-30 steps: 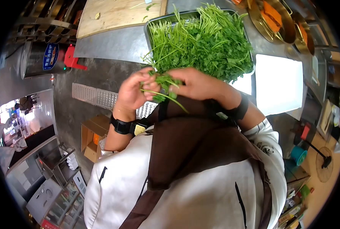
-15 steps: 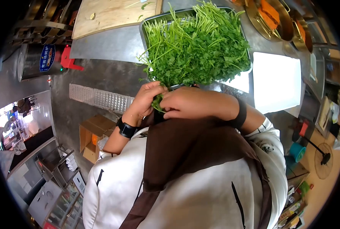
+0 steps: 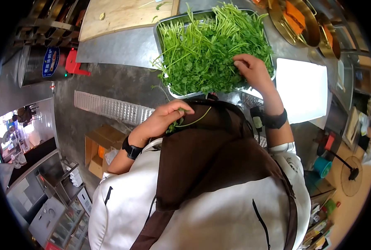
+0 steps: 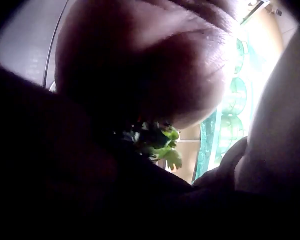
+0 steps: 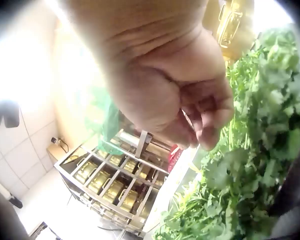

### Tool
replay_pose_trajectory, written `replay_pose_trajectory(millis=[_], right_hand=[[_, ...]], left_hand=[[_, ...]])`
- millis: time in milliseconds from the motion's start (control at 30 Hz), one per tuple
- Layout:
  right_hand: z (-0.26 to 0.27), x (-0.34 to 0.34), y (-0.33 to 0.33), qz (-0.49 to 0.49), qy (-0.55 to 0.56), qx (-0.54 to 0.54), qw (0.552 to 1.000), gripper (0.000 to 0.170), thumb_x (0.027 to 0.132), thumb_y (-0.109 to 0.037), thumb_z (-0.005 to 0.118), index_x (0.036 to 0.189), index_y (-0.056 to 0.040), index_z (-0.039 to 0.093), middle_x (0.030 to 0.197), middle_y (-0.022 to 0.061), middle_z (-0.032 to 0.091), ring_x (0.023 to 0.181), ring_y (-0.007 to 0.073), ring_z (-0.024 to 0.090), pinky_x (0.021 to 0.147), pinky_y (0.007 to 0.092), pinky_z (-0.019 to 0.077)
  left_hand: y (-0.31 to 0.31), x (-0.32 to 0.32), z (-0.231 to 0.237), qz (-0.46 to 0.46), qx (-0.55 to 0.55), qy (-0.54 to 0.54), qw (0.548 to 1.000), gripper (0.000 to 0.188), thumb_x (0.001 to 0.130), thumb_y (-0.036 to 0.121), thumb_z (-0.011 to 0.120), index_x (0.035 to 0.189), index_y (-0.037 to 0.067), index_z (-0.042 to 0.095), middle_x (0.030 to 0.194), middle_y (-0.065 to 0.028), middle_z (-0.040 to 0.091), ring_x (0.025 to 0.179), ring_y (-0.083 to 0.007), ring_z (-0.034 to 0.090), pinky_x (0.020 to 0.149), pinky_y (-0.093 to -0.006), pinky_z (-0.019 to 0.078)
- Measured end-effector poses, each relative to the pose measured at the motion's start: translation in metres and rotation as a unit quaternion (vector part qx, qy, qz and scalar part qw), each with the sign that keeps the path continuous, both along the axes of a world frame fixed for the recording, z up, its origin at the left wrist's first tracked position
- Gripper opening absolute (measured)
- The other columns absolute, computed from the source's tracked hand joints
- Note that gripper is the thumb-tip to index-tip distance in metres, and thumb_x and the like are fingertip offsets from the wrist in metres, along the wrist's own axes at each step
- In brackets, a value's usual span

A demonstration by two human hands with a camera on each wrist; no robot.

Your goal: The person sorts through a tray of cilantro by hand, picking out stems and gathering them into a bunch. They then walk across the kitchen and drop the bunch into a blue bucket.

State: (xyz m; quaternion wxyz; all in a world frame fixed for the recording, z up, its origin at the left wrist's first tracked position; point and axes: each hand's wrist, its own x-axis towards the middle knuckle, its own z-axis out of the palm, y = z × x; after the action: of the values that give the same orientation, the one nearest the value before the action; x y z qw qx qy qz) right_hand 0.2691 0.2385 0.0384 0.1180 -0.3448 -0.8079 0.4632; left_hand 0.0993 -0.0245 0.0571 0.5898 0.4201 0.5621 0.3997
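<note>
My left hand, low in front of the apron, holds a small bunch of cilantro; one thin stem sticks out to the right. In the left wrist view the dark palm hides most of it, and only some cilantro leaves show below. A metal tray heaped with cilantro lies ahead, stems toward the far side and leaves nearer me. Over the tray's right part hovers my right hand, its fingers loosely bent beside the leaves. Nothing shows between those fingers in the right wrist view.
A wooden board lies left of the tray, with scraps on it. To the right are a white container and brass pots holding orange packs. A cardboard box stands on the floor at left.
Both hands worked together on the cilantro sprigs before. Now my right hand has left them and moved right and forward over the tray, while my left hand keeps the sprigs near the apron.
</note>
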Motion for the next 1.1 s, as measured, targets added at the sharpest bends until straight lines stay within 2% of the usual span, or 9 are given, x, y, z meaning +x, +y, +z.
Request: replay_pose_trajectory(millis=[100, 333, 500, 567, 700, 767, 800, 867, 1100], right_hand=[[-0.012, -0.013, -0.004, 0.056, 0.034, 0.110, 0.992, 0.015, 0.079, -0.014, 0.061, 0.090, -0.0044, 0.065, 0.082, 0.0094, 0.062, 0.072, 0.0253, 0.060, 0.065, 0.0325, 0.0470], [-0.035, -0.040, -0.017, 0.129, -0.066, 0.308, 0.940, 0.014, 0.070, -0.011, 0.067, 0.082, -0.0055, 0.063, 0.080, 0.0104, 0.055, 0.076, 0.0297, 0.057, 0.066, 0.0386, 0.0460], [-0.042, -0.045, -0.016, 0.107, -0.059, 0.345, 0.931, 0.021, 0.067, -0.010, 0.069, 0.085, -0.0038, 0.061, 0.083, 0.0114, 0.054, 0.077, 0.0311, 0.056, 0.070, 0.0393, 0.0459], [-0.043, -0.045, -0.015, 0.095, -0.036, 0.328, 0.939, 0.016, 0.068, -0.011, 0.068, 0.081, -0.0042, 0.061, 0.082, 0.0115, 0.054, 0.077, 0.0309, 0.056, 0.069, 0.0394, 0.0457], [-0.045, -0.052, -0.015, 0.137, -0.033, 0.365, 0.920, 0.011, 0.070, -0.011, 0.066, 0.078, -0.0045, 0.062, 0.077, 0.0112, 0.054, 0.076, 0.0302, 0.057, 0.068, 0.0395, 0.0460], [-0.050, -0.054, -0.014, 0.112, -0.006, 0.361, 0.926, 0.009, 0.073, -0.015, 0.062, 0.072, -0.0061, 0.062, 0.073, 0.0094, 0.054, 0.072, 0.0289, 0.057, 0.066, 0.0393, 0.0459], [-0.050, -0.053, -0.013, 0.114, -0.006, 0.362, 0.925, 0.009, 0.073, -0.015, 0.062, 0.072, -0.0061, 0.062, 0.073, 0.0094, 0.054, 0.072, 0.0289, 0.057, 0.066, 0.0393, 0.0459], [-0.051, -0.049, -0.006, 0.027, 0.035, 0.264, 0.963, 0.009, 0.075, -0.016, 0.060, 0.074, -0.0072, 0.063, 0.075, 0.0093, 0.056, 0.069, 0.0290, 0.058, 0.063, 0.0393, 0.0464], [-0.049, -0.027, 0.015, -0.055, 0.038, 0.257, 0.964, 0.011, 0.076, -0.017, 0.061, 0.079, -0.0078, 0.065, 0.079, 0.0089, 0.059, 0.070, 0.0288, 0.058, 0.063, 0.0368, 0.0473]], left_hand=[[-0.004, 0.005, 0.003, 0.013, -0.002, -0.099, 0.995, 0.021, 0.092, 0.011, 0.044, 0.110, 0.004, 0.051, 0.119, -0.0050, 0.051, 0.110, -0.0146, 0.045, 0.097, -0.0289, 0.0314], [-0.002, 0.006, -0.004, -0.012, -0.037, -0.033, 0.999, 0.013, 0.090, 0.009, 0.050, 0.102, 0.003, 0.052, 0.113, -0.0040, 0.055, 0.102, -0.0135, 0.050, 0.092, -0.0277, 0.0378], [0.001, 0.003, -0.027, 0.244, -0.065, -0.219, 0.942, 0.006, 0.089, 0.005, 0.050, 0.095, 0.003, 0.050, 0.096, -0.0066, 0.059, 0.078, -0.0144, 0.055, 0.079, -0.0283, 0.0455], [0.011, 0.002, -0.017, 0.256, -0.052, -0.261, 0.929, 0.011, 0.088, 0.005, 0.051, 0.099, 0.001, 0.053, 0.087, -0.0035, 0.056, 0.064, -0.0107, 0.049, 0.066, -0.0256, 0.0466], [0.049, 0.003, -0.004, 0.102, -0.046, -0.157, 0.981, 0.030, 0.088, 0.007, 0.049, 0.117, 0.002, 0.053, 0.083, -0.0010, 0.055, 0.057, -0.0044, 0.039, 0.050, -0.0195, 0.0372], [0.076, 0.004, 0.000, 0.019, 0.006, 0.086, 0.996, 0.035, 0.089, 0.013, 0.047, 0.122, 0.002, 0.049, 0.091, -0.0081, 0.061, 0.061, -0.0138, 0.052, 0.057, -0.0268, 0.0443], [0.084, 0.001, -0.014, 0.020, 0.006, 0.085, 0.996, 0.035, 0.089, 0.013, 0.047, 0.122, 0.002, 0.049, 0.091, -0.0081, 0.061, 0.061, -0.0138, 0.052, 0.057, -0.0268, 0.0443], [0.095, -0.002, -0.051, 0.003, 0.093, 0.343, 0.935, 0.041, 0.088, 0.019, 0.045, 0.126, 0.003, 0.045, 0.100, -0.0195, 0.061, 0.079, -0.0302, 0.059, 0.070, -0.0368, 0.0468], [0.078, -0.012, -0.058, 0.044, -0.102, 0.357, 0.927, 0.051, 0.085, 0.020, 0.041, 0.132, 0.001, 0.036, 0.094, -0.0263, 0.059, 0.088, -0.0386, 0.056, 0.079, -0.0442, 0.0441]])
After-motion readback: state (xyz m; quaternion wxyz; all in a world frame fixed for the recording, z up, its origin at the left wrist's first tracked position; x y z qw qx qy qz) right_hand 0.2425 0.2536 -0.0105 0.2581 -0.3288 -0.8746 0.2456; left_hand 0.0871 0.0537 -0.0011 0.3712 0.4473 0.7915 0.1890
